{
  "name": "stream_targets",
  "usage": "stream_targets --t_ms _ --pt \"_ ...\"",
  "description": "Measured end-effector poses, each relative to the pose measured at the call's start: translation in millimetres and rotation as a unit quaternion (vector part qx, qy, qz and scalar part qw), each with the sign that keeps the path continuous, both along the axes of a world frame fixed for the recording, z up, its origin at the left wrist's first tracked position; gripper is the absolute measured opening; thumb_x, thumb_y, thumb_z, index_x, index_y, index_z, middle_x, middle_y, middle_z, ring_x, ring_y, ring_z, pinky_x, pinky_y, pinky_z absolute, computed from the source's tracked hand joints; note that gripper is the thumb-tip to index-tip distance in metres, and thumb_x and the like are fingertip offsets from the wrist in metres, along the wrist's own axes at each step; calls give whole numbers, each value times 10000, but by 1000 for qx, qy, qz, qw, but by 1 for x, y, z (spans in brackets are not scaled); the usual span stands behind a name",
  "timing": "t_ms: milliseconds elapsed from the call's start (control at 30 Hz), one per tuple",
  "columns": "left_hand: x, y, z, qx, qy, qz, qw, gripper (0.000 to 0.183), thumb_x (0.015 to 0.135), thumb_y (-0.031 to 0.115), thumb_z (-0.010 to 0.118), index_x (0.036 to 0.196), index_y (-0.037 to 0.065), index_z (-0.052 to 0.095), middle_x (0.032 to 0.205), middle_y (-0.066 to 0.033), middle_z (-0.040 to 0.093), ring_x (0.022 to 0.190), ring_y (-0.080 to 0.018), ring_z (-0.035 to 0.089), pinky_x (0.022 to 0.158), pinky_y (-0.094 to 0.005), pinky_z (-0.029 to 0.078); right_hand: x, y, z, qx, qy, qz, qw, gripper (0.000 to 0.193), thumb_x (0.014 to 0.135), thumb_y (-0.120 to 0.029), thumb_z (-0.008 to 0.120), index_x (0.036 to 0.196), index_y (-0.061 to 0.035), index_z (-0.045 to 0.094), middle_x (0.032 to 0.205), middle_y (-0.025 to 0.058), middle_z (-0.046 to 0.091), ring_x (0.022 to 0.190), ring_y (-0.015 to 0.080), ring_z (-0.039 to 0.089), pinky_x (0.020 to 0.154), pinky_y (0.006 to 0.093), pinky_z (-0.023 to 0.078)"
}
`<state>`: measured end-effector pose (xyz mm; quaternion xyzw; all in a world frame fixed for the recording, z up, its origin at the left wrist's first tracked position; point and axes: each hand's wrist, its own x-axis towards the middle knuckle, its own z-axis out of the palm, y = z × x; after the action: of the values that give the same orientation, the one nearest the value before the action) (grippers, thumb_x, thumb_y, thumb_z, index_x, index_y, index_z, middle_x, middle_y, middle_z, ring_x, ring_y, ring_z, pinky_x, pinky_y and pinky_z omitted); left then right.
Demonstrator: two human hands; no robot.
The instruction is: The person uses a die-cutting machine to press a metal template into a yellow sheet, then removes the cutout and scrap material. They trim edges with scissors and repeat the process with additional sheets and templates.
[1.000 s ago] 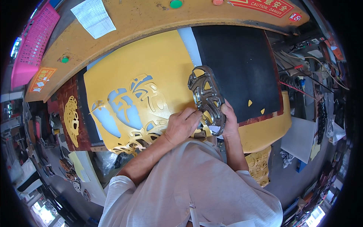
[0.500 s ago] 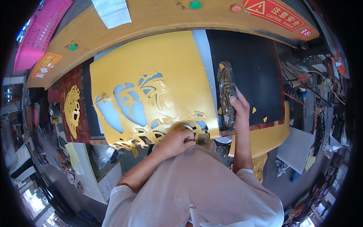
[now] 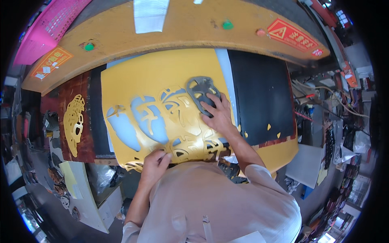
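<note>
A yellow leather-like sheet [image 3: 154, 73] lies over the work surface, with several shaped holes cut through its near half. On its right part rests a dark metal cutting die [image 3: 195, 87], an oval outline with openings inside. My right hand [image 3: 219, 115] grips the die from its near right side, fingers over its top and thumb toward its lower edge. At the sheet's near edge, my left hand [image 3: 155, 164] is closed with curled fingers on the yellow material; the fingertips are partly hidden.
A yellow machine beam [image 3: 186, 36] with buttons spans the far side. To the right lies a black board [image 3: 263, 93] bearing small yellow scraps. A cut yellow openwork piece [image 3: 74, 121] sits at the left. A pink basket [image 3: 44, 36] stands far left.
My right hand has brought the cutting die from the black board leftward and laid it flat on the yellow sheet. My left hand has shifted left along the sheet's near edge.
</note>
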<state>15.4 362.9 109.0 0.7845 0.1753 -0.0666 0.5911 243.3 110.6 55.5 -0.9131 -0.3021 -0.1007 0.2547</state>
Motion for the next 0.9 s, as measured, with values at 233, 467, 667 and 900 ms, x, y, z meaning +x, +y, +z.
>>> stream_targets --t_ms 233,467,667,900 --pt "-50 50 -23 -101 83 222 966 309 1061 207 706 824 13 666 744 37 591 691 -43 499 608 -264 422 5 -6 1 -13 -1 4 1000 439 721 -263 873 1143 -151 828 1463 94 598 1350 531 462 1097 600 432" --pt "-34 59 -48 -4 -10 61 998 313 1058 192 702 819 7 624 721 -20 572 670 -105 495 611 -307 433 -1 -27 13 2 35 -43 998 441 830 -290 834 1240 -130 793 1532 161 570 1443 515 446 1180 593 402" --pt "-33 48 -46 181 -162 16 970 146 1011 150 715 971 10 724 838 -129 660 689 -267 611 653 -376 507 -36 -73 10 213 36 -225 950 316 922 -162 776 1197 -7 777 1324 201 707 1219 345 673 1072 424 518" --pt "-14 0 -68 406 -343 1 847 166 915 162 743 1067 96 740 997 -89 738 899 -313 644 841 -440 491 -74 -102 31 438 177 -202 858 243 1060 -204 677 1082 20 767 929 41 721 811 89 655 749 253 537"
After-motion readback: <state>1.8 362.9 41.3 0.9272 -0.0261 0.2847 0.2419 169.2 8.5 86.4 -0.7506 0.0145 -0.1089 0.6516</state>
